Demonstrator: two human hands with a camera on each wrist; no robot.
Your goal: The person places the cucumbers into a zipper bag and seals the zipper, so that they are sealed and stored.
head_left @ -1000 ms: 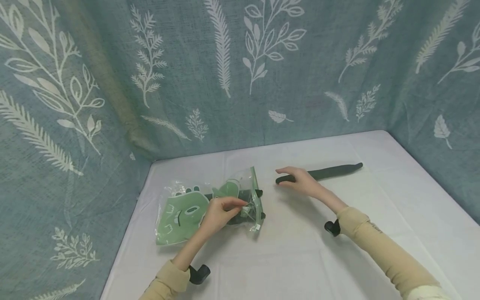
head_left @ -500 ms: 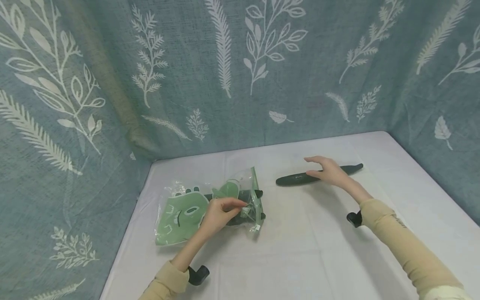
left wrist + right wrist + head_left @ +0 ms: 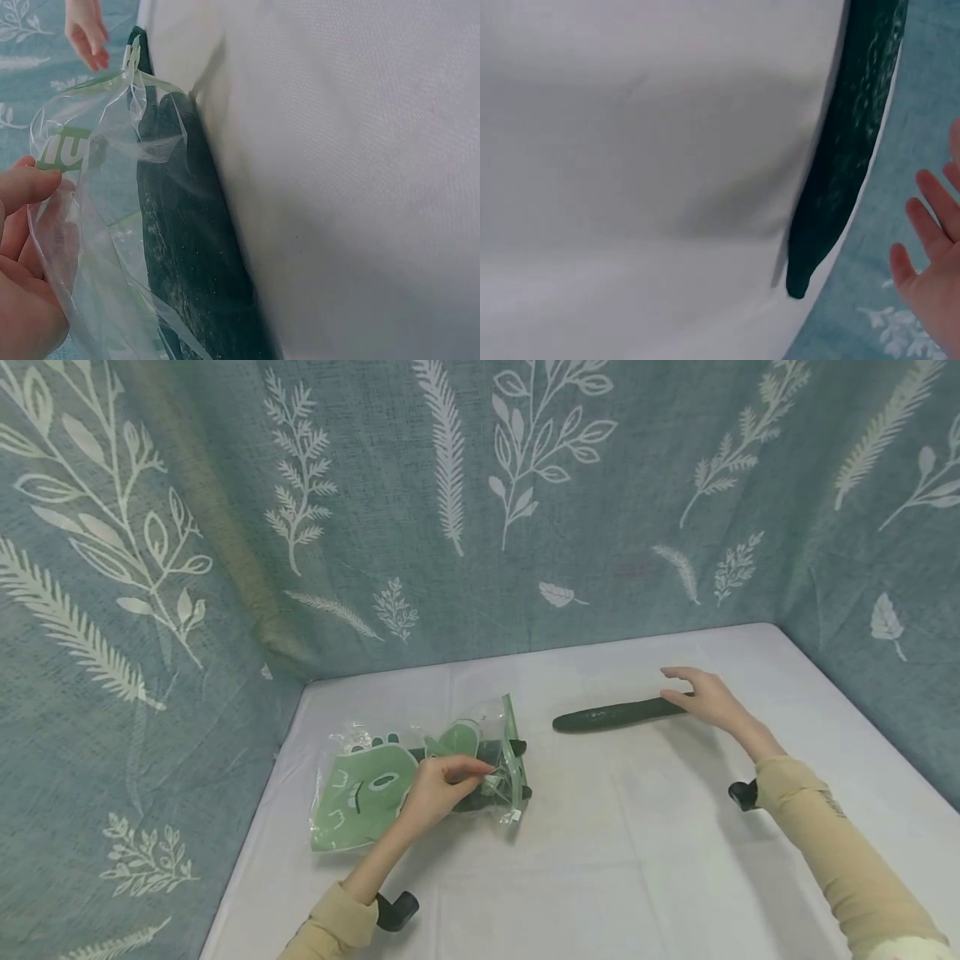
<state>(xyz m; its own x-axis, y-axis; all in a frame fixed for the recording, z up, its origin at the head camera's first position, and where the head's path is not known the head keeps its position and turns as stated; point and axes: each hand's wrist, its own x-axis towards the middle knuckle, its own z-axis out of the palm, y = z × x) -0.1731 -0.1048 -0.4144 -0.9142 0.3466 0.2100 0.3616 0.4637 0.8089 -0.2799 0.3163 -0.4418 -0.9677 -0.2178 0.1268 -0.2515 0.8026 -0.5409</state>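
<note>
Cucumber nearly crosswise, blunt end leftward

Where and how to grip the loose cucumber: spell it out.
Probably around its middle, from above, gripping across its width: the cucumber is long, slim and lies lengthwise on the white tablecloth. The right hand is near its tapered end.

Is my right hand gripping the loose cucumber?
No, the right wrist view shows a gap between the right hand and the cucumber.

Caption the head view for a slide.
Left grip pinches a bag of cucumbers; right grip hovers near a loose cucumber on white cloth.
</note>
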